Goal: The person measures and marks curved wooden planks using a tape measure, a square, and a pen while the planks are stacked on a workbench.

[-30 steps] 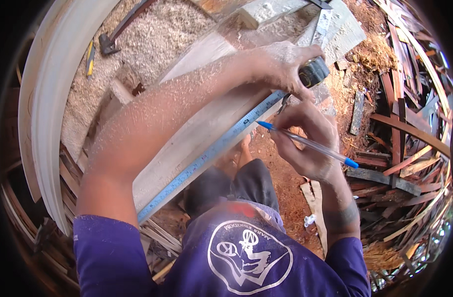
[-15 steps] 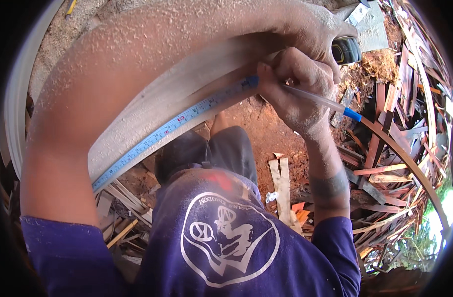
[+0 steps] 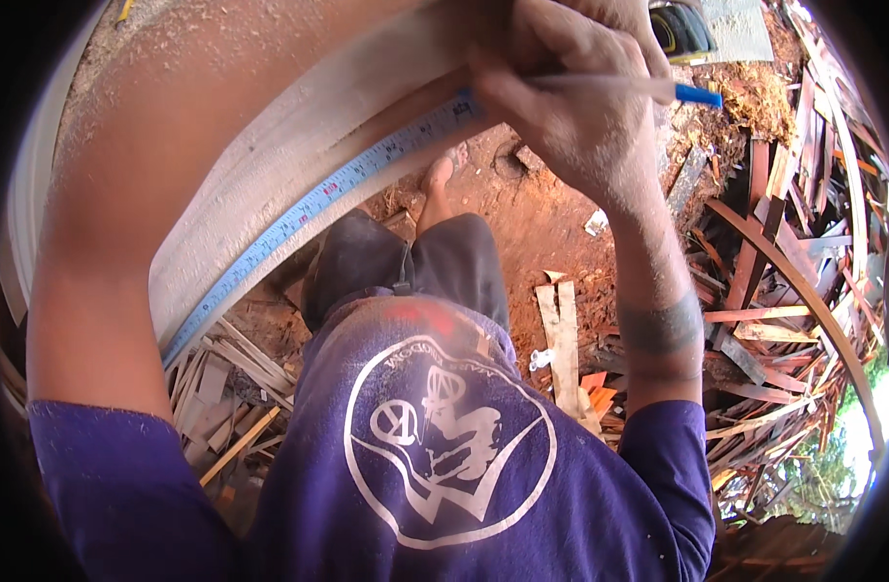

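Note:
A pale wooden board, dusted with sawdust, runs from lower left to the top. Along its near edge lies the blue blade of a tape measure. My left arm arches over the board, and my left hand, partly cut off by the upper edge, is closed beside the black and yellow tape case, gripping it. My right hand pinches a clear pen with a blue end, near the far visible end of the blade. The pen's tip is hidden behind my fingers.
Heaped wood offcuts and strips fill the right side. More thin strips lie at lower left under the board. A pale slat rests on the reddish dirt ground. My bare foot is below the board.
Both hands and the tape case sit higher in the view. My right hand has shifted slightly left, and its pen has turned from slanting down to nearly level.

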The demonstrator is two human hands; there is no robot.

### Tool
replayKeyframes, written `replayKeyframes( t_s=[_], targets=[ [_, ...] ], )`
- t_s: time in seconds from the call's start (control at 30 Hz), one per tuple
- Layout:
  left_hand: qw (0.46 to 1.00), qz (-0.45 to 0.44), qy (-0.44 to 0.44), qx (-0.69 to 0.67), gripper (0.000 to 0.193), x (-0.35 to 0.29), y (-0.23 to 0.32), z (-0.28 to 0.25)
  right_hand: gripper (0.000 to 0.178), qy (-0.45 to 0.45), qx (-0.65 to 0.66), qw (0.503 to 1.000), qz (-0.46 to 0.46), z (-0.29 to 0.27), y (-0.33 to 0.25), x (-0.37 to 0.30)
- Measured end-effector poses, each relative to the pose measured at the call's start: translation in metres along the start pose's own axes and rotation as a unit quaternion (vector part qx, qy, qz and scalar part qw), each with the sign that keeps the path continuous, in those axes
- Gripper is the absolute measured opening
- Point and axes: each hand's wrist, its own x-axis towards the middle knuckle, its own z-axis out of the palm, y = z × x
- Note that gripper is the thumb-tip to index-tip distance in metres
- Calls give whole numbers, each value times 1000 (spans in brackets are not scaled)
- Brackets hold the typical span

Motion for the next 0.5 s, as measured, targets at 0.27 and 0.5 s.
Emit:
replayKeyframes(
  t_s=[0.27,0.5],
  targets=[
    [998,-52,-18,-9,110,8,12,-5,20,-25,134,991,15,1,4,0],
    [994,-49,-55,-82,106,3,11,-8,15,-54,146,988,19,-11,-12,0]
  ],
)
